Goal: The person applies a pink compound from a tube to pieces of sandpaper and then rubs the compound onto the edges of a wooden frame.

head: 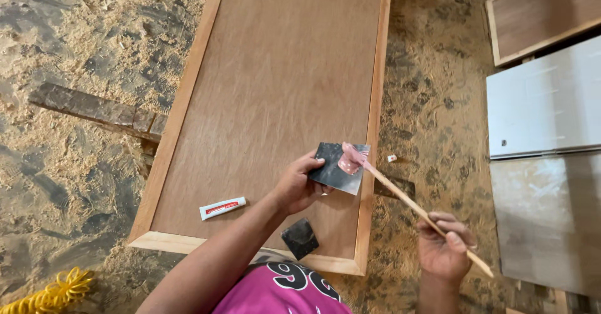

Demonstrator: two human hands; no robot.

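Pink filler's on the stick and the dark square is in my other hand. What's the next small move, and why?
Probably keep stirring: the right hand holds the wooden stick with its tip in the pink filler heaped on the dark square that the left hand grips. The blob looks lumpy, and none is on the plywood panel yet.

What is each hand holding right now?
Left hand: closed on a dark square plate with pink paste.
Right hand: closed on a wooden stick.
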